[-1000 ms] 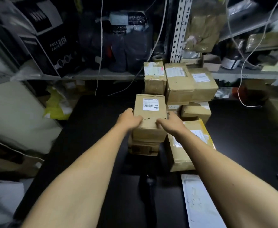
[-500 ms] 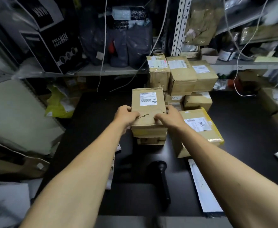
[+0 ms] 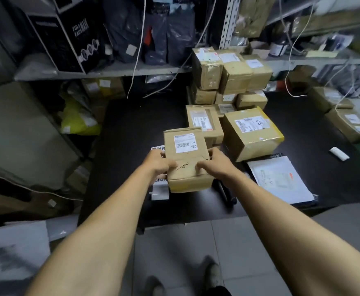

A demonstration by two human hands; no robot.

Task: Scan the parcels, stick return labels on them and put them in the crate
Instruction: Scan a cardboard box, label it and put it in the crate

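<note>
Head view: a small brown cardboard parcel (image 3: 186, 159), white barcode label on top, near edge creased, is held by left grip (image 3: 157, 165) and right grip (image 3: 216, 164) above the black desk (image 3: 132, 124).

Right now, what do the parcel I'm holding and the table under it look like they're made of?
Parcel: brown corrugated cardboard by the look, matte, with creased edges and a torn top flap; a white paper barcode label is stuck on it. Table: smooth black top with a faint sheen, possibly laminate or painted board; the material can't be told for sure.
</note>
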